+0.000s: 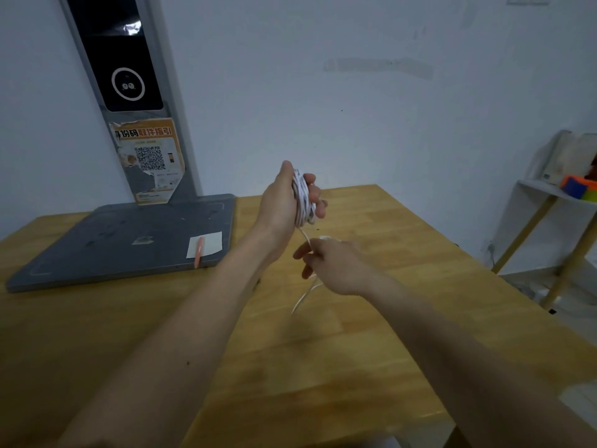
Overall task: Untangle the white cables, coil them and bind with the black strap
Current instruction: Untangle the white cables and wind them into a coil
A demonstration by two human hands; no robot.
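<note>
My left hand (284,202) is raised above the wooden table (371,334) and grips a coil of white cable (303,198) wound around its fingers. A loose strand of the white cable (305,294) runs down from the coil through my right hand (332,265), which pinches it just below and in front of the left hand. The strand's tail hangs toward the table under my right hand. No black strap is visible.
A grey stand base (129,240) with a tall post carrying a dark screen and an orange poster sits at the table's back left. A white note and a pink pen (199,252) lie on it. A white shelf (549,221) with coloured items stands at the right.
</note>
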